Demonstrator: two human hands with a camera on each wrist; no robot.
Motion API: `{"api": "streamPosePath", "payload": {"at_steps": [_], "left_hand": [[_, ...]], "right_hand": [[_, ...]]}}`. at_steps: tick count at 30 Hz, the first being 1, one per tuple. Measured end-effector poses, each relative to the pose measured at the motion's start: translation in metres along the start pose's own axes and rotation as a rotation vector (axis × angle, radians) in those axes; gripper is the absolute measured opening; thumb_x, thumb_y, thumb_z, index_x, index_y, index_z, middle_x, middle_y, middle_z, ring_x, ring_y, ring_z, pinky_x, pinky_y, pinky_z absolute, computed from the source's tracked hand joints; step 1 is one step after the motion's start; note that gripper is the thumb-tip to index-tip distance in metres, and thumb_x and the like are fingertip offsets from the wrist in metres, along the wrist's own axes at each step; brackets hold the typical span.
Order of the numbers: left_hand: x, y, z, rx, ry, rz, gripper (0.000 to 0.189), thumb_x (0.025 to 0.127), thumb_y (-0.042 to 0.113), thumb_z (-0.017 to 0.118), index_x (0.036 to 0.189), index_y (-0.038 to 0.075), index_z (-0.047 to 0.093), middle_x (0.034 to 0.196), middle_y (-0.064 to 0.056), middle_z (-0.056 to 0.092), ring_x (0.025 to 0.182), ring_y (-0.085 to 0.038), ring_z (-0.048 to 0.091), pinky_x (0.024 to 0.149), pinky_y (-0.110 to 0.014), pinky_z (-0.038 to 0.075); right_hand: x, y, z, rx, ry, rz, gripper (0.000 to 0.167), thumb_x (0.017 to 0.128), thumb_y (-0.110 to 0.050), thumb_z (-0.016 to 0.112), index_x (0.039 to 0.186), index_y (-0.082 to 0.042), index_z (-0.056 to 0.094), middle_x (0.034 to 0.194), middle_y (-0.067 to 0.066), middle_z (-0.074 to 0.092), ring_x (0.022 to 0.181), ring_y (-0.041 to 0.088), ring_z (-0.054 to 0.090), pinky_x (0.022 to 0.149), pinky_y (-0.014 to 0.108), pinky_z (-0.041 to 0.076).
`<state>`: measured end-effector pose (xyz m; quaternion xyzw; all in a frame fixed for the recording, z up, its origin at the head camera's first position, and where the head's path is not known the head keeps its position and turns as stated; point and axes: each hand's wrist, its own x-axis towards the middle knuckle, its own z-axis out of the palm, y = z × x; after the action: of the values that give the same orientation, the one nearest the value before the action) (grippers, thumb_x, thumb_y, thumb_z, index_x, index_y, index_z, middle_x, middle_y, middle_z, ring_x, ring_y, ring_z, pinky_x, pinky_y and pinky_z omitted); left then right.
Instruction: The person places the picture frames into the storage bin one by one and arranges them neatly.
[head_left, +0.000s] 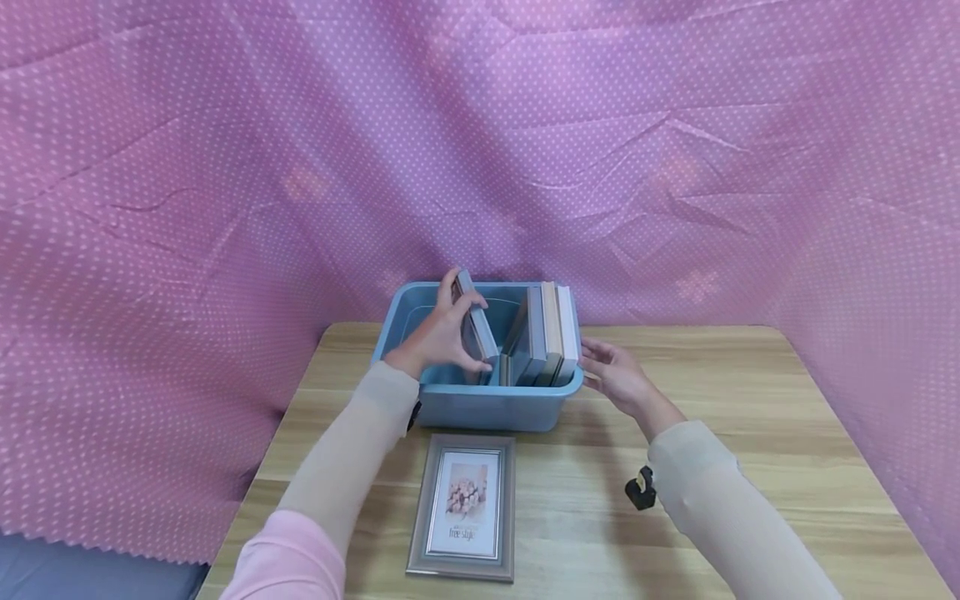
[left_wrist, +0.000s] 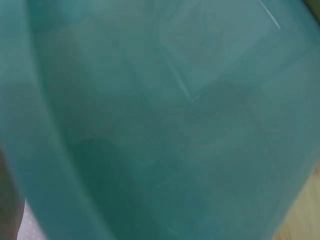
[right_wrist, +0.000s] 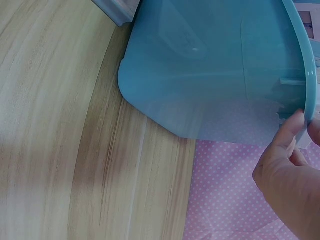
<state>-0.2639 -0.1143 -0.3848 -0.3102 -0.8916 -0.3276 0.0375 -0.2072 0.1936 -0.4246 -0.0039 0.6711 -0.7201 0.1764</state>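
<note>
A blue plastic bin point(head_left: 491, 408) stands on the table. Over its left part my left hand point(head_left: 442, 329) grips a grey-edged picture frame point(head_left: 480, 329) by its long edge, fingers at the far end and thumb at the near end. This frame leans to the left. Several more picture frames point(head_left: 551, 333) stand upright side by side in the bin's right half. My right hand point(right_wrist: 287, 160) pinches the bin's right rim point(right_wrist: 310, 75) between thumb and fingers. The left wrist view shows only the bin's wall point(left_wrist: 175, 125) up close.
In front of the bin, a grey picture frame point(head_left: 462, 508) with a flower print lies face up on the wooden table point(head_left: 712, 433). Pink dotted cloth point(head_left: 525, 167) hangs behind the table and along both sides, close to the bin's back.
</note>
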Motion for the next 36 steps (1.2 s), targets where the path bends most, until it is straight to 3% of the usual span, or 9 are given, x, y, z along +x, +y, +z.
{"api": "streamPosePath", "payload": {"at_steps": [13, 18, 24, 29, 36], "left_hand": [[0.008, -0.007, 0.017, -0.012, -0.061, 0.0, 0.087, 0.055, 0.034, 0.093, 0.123, 0.019, 0.04, 0.151, -0.015, -0.013, 0.134, -0.038, 0.02, 0.097, -0.046, 0.047], [0.011, -0.006, 0.02, -0.001, -0.091, -0.007, 0.087, 0.055, 0.033, 0.093, 0.122, 0.02, 0.04, 0.152, -0.015, -0.014, 0.133, -0.039, 0.024, 0.094, -0.045, 0.049], [0.012, -0.002, 0.022, 0.033, -0.138, -0.068, 0.085, 0.056, 0.035, 0.092, 0.122, 0.022, 0.04, 0.153, -0.012, -0.014, 0.127, -0.038, 0.033, 0.089, -0.041, 0.052], [0.011, 0.0, 0.023, 0.012, -0.174, -0.101, 0.083, 0.056, 0.029, 0.093, 0.12, 0.022, 0.04, 0.154, -0.011, -0.013, 0.128, -0.037, 0.032, 0.083, -0.04, 0.055], [0.009, 0.0, 0.024, 0.004, -0.187, -0.095, 0.082, 0.056, 0.025, 0.094, 0.119, 0.021, 0.04, 0.154, -0.008, -0.013, 0.13, -0.036, 0.029, 0.085, -0.04, 0.054]], "right_hand": [[0.003, 0.001, -0.003, 0.012, -0.004, -0.006, 0.051, 0.098, -0.001, 0.048, 0.145, 0.005, 0.028, 0.14, 0.025, 0.039, 0.113, 0.017, 0.051, 0.101, 0.035, 0.044], [0.003, 0.001, -0.003, 0.014, -0.004, -0.011, 0.051, 0.098, -0.001, 0.047, 0.145, 0.005, 0.028, 0.139, 0.025, 0.039, 0.112, 0.016, 0.052, 0.1, 0.035, 0.045], [0.004, 0.003, -0.002, 0.009, 0.003, -0.006, 0.051, 0.098, -0.001, 0.048, 0.145, 0.005, 0.029, 0.138, 0.024, 0.041, 0.112, 0.017, 0.051, 0.101, 0.036, 0.045], [0.004, 0.004, -0.002, -0.023, 0.003, -0.012, 0.049, 0.099, -0.004, 0.049, 0.144, 0.004, 0.031, 0.134, 0.022, 0.044, 0.111, 0.017, 0.052, 0.101, 0.038, 0.044], [0.002, 0.005, -0.002, -0.028, 0.008, -0.015, 0.049, 0.099, -0.005, 0.048, 0.144, 0.004, 0.032, 0.132, 0.02, 0.045, 0.111, 0.016, 0.052, 0.102, 0.038, 0.043]]}}
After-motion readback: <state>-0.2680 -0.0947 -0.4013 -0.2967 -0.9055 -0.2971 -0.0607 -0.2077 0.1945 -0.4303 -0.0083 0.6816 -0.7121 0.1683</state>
